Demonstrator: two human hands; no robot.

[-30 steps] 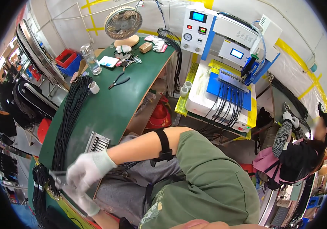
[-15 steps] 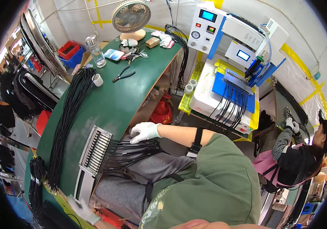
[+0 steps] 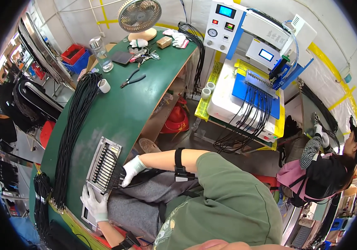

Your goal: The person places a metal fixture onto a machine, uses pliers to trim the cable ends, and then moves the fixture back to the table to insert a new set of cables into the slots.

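Observation:
A metal fixture (image 3: 99, 185) lies aslant at the near edge of the green table, with a row of slots holding black cable ends. My left hand (image 3: 96, 205), in a white glove, is on the fixture's lower end, fingers on one side and thumb on the other. My right hand (image 3: 133, 170), also gloved, is closed round the black cables (image 3: 118, 175) where they leave the fixture's right side. The cables run on across my lap, partly hidden under my right arm.
On the green table (image 3: 122, 108) lie a long cable bundle (image 3: 76, 121), pliers (image 3: 133, 79), a white roll (image 3: 104, 86), a bottle (image 3: 101, 56), keys and a fan (image 3: 139, 16). A machine (image 3: 245, 96) with cables stands at right; a co-worker (image 3: 324, 166) sits beyond.
My left hand has come up onto the fixture's lower end. My right hand has moved down and left along the cables, close to the fixture. The phone's screen has gone dark.

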